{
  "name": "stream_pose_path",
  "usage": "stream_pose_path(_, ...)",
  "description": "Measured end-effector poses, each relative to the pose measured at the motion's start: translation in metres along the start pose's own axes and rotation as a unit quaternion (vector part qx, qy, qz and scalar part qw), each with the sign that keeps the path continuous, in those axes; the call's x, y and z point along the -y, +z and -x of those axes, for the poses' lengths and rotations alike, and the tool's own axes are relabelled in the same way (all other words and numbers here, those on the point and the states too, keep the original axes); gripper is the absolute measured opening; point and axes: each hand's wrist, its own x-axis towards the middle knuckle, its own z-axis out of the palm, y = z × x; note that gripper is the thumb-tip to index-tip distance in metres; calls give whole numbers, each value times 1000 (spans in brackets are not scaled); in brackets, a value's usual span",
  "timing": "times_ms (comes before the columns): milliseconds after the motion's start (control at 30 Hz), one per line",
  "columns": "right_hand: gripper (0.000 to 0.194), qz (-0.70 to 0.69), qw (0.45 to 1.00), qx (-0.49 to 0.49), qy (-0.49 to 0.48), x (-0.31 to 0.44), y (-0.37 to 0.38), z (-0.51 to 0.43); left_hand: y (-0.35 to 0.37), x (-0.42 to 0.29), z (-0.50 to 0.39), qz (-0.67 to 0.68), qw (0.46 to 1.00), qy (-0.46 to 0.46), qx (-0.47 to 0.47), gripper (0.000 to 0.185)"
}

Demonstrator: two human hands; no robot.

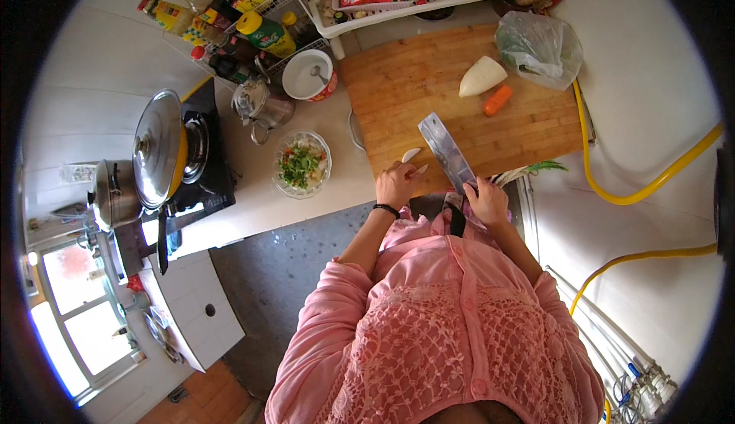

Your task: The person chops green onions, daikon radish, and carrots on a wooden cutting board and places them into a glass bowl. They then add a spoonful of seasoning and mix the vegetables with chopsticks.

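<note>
My right hand point(488, 201) grips the handle of a broad metal cleaver point(445, 147), its blade slanting up and left over the wooden cutting board point(396, 91). At the board's near left edge, my left hand point(395, 186) holds a small pale slice point(422, 169) at its fingertips. Just beyond those fingers, another white piece point(411, 155) lies on the wood. Farther back rest a cut white radish point(483, 76) and a piece of carrot point(498, 100). A clear plastic bag point(540, 50) with something green inside sits at the far right corner.
Left of the board stand a glass bowl of chopped vegetables point(302, 163), a white tub with a spoon point(309, 75) and a metal pitcher point(264, 102). A lidded pan point(158, 148) is on the stove. Bottles point(267, 33) fill a rack. A yellow hose point(631, 197) hangs at right.
</note>
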Motion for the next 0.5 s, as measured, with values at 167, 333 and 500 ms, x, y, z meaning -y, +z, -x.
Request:
stream_pose_path(167,33,-5,1000,0,-3,0,-1,0,2,2,1,-14,999,29,0,14)
stream_pose_path(333,33,-7,1000,-4,-6,3,-3,0,6,3,-1,-36,998,40,-28,9)
stream_pose_path(500,31,8,1000,10,-10,5,-3,1,1,-4,-12,-72,991,51,-101,20)
